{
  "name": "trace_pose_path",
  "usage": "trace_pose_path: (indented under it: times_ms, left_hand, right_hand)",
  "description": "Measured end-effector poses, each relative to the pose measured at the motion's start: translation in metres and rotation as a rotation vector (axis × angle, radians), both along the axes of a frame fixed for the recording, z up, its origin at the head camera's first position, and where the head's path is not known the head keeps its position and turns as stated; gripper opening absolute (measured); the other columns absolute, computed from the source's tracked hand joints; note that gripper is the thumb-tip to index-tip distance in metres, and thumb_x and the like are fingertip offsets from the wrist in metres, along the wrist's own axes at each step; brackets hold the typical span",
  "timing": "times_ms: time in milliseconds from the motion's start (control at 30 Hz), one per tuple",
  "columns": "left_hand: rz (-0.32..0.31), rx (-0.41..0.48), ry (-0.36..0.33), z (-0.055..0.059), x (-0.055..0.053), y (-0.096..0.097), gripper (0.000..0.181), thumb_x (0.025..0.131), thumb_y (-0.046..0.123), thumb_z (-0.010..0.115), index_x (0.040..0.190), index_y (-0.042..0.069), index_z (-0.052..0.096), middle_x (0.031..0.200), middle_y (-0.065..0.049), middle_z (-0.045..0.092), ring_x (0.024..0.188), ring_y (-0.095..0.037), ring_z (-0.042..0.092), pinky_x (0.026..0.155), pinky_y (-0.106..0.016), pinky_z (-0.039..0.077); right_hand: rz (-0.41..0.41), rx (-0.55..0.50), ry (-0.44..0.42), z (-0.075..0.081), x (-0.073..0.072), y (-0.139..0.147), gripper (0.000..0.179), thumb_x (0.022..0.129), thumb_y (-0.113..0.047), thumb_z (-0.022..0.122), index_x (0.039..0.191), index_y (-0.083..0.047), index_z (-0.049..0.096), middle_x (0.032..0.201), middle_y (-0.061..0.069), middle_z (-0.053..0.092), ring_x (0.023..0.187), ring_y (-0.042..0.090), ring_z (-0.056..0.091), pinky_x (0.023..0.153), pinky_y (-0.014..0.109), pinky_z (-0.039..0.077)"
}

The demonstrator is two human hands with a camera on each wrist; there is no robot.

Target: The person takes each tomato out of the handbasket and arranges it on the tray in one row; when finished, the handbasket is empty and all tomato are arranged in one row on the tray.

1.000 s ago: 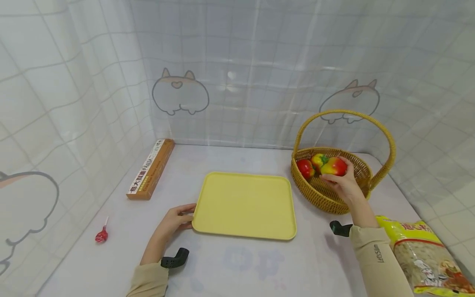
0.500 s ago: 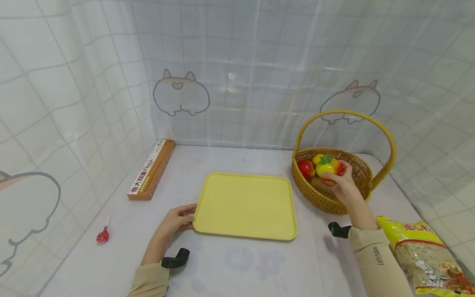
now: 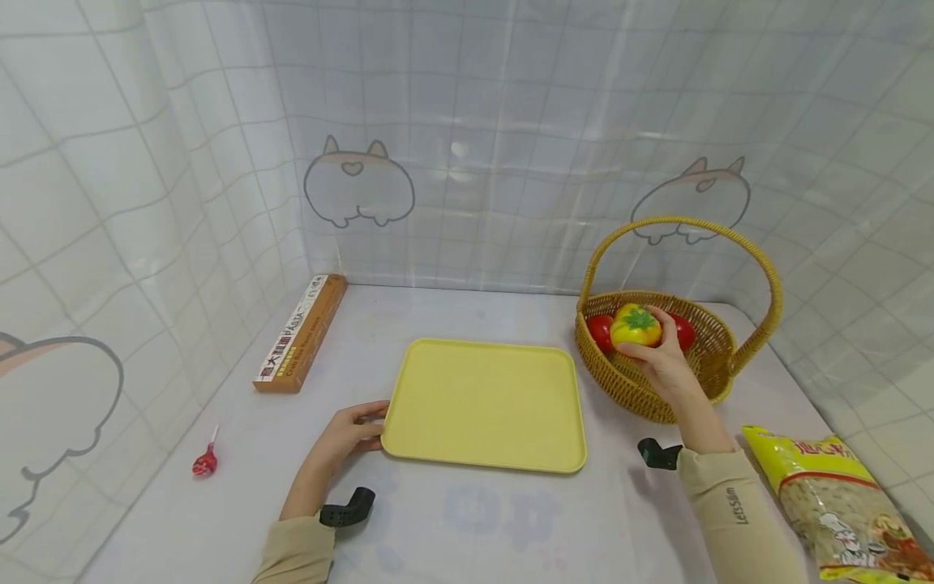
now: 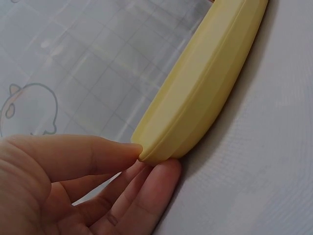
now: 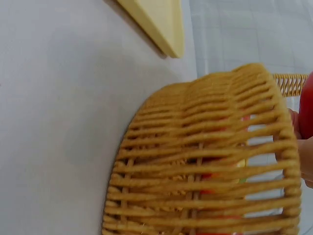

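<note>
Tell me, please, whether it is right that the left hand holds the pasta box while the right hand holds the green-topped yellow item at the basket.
Not quite: the left hand pinches the edge of the yellow tray, as the left wrist view shows; the rest is right.

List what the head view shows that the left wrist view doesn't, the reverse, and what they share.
Head only: the right hand holding a yellow fruit at the basket, plus the pasta box, lollipop and food bag.

Left wrist only: the sloping outer side of the yellow tray and a fingertip under its corner; a reddish speck up top is too small to identify.

Both: the left hand gripping the tray, the tabletop and the curtain.
</note>
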State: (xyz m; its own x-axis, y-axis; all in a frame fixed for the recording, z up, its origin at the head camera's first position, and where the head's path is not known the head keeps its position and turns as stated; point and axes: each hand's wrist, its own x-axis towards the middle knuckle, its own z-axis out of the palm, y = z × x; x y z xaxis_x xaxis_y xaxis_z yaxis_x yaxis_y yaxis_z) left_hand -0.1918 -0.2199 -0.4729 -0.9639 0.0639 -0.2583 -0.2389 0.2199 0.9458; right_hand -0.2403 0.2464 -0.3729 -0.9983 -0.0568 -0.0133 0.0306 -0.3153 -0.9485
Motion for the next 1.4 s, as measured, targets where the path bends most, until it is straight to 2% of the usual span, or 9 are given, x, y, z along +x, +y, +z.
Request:
trace_pose_path:
  times_ms: [267,533,800,1400]
  left_hand:
    - [0.007,-0.002,-0.005,0.001,0.001,0.0,0.05,0.081,-0.001,0.057,0.13,-0.006,0.047,0.125,-0.024,0.051,0.082,-0.017,0.061,0.07,-0.03,0.055]
    - [0.003,-0.002,-0.008,0.001,0.0,-0.001,0.051,0.081,-0.001,0.058,0.13,-0.005,0.047,0.126,-0.024,0.051,0.082,-0.017,0.061,0.069,-0.03,0.055]
    - [-0.001,0.008,-0.006,0.0,0.001,-0.001,0.051,0.081,-0.001,0.057,0.131,-0.006,0.046,0.127,-0.024,0.05,0.083,-0.016,0.061,0.069,-0.029,0.055]
    - [-0.011,0.013,-0.001,0.0,-0.001,-0.003,0.051,0.081,-0.001,0.058,0.131,-0.006,0.046,0.127,-0.025,0.05,0.082,-0.016,0.061,0.069,-0.028,0.055]
  right_hand:
    - [0.048,0.082,0.032,-0.003,-0.002,-0.021,0.078,0.079,0.015,0.057,0.134,-0.02,0.015,0.122,-0.002,0.026,0.107,0.013,0.037,0.081,0.016,0.048]
    - [0.129,0.121,0.068,-0.012,-0.003,-0.05,0.081,0.075,0.017,0.057,0.138,-0.014,0.015,0.126,0.002,0.026,0.106,0.014,0.041,0.082,0.016,0.048]
    - [0.188,0.122,0.092,-0.019,-0.007,-0.081,0.077,0.074,0.019,0.056,0.135,-0.008,0.018,0.126,0.005,0.03,0.106,0.014,0.043,0.085,0.017,0.047]
    - [0.32,0.086,-0.004,-0.034,-0.002,-0.156,0.079,0.074,0.017,0.06,0.137,-0.012,0.022,0.135,0.013,0.027,0.105,0.022,0.047,0.082,0.023,0.049]
